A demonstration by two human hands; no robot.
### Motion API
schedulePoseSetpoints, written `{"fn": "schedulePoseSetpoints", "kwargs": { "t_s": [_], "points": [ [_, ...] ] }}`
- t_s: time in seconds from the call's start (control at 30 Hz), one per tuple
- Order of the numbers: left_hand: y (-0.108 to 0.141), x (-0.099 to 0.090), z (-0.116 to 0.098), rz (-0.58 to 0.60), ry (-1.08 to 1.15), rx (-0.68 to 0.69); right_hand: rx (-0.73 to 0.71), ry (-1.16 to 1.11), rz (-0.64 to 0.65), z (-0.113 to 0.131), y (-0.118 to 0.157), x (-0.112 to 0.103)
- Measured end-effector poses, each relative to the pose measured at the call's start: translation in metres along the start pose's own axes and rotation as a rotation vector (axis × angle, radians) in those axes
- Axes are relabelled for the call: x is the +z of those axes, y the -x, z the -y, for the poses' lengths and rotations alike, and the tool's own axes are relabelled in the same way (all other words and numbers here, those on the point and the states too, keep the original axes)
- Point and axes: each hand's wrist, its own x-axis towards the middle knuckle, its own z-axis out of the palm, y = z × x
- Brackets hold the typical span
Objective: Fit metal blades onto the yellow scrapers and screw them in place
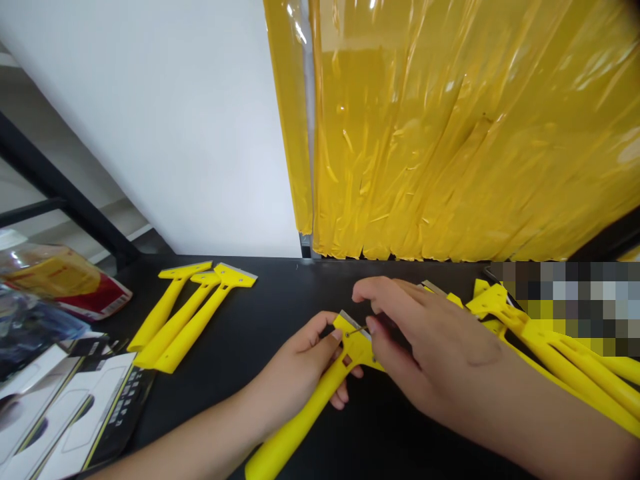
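Black tabletop (280, 293), scraper (316, 393), illegible carton lettering (117, 410)

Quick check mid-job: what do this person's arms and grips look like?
The left grip and right grip are bare hands; no gloves, rings or watch show. No sleeve shows on the left forearm or right forearm. A thin curved line marks the skin near the right wrist.

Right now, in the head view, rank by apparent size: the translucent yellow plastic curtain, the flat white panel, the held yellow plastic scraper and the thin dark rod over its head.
1. Yellow curtain
2. White panel
3. Held scraper
4. Dark rod
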Motion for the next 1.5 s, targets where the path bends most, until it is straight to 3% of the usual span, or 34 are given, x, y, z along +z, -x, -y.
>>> {"fn": "schedulePoseSetpoints", "kwargs": {
  "t_s": [0.2, 0.47, 0.53, 0.6, 0.67, 0.77, 0.83, 0.93, 1.0, 1.17, 1.37, 1.5],
  "points": [
    [0.001, 0.000, 0.000, 0.002, 0.019, 0.000, 0.049, 0.122, -0.054, 0.002, 0.000, 0.003],
    [-0.004, -0.004, 0.004, 0.032, 0.082, 0.009, 0.013, -0.152, -0.073, 0.002, 0.001, 0.001],
    [-0.004, -0.005, 0.004, 0.037, 0.106, 0.004, 0.056, -0.152, -0.154, -0.002, 0.004, -0.004],
    [-0.003, -0.007, 0.003, 0.037, 0.122, -0.006, 0.197, -0.137, -0.214, -0.008, 0.009, -0.010],
    [-0.003, -0.008, 0.001, 0.032, 0.121, -0.024, 0.399, -0.091, -0.130, -0.017, 0.016, -0.012],
    [-0.001, -0.008, -0.002, 0.024, 0.102, -0.044, 0.609, 0.010, 0.216, -0.029, 0.029, -0.004],
    [0.000, -0.008, -0.004, 0.023, 0.094, -0.055, 0.630, 0.018, 0.405, -0.033, 0.039, 0.006],
    [0.001, -0.009, -0.004, 0.032, 0.085, -0.058, 0.600, -0.057, 0.564, -0.034, 0.053, 0.017],
    [0.002, -0.010, -0.003, 0.031, 0.083, -0.047, 0.561, -0.089, 0.582, -0.034, 0.059, 0.018],
    [0.003, -0.010, -0.005, 0.027, 0.100, -0.053, 0.433, -0.209, 0.407, -0.039, 0.057, 0.010],
    [0.006, -0.010, -0.012, 0.031, 0.131, -0.023, 0.535, -0.805, 0.607, -0.039, 0.034, 0.007],
    [0.005, -0.013, -0.013, 0.034, 0.170, -0.021, 0.586, -1.021, 0.597, -0.039, 0.029, 0.011]
  ]
}}
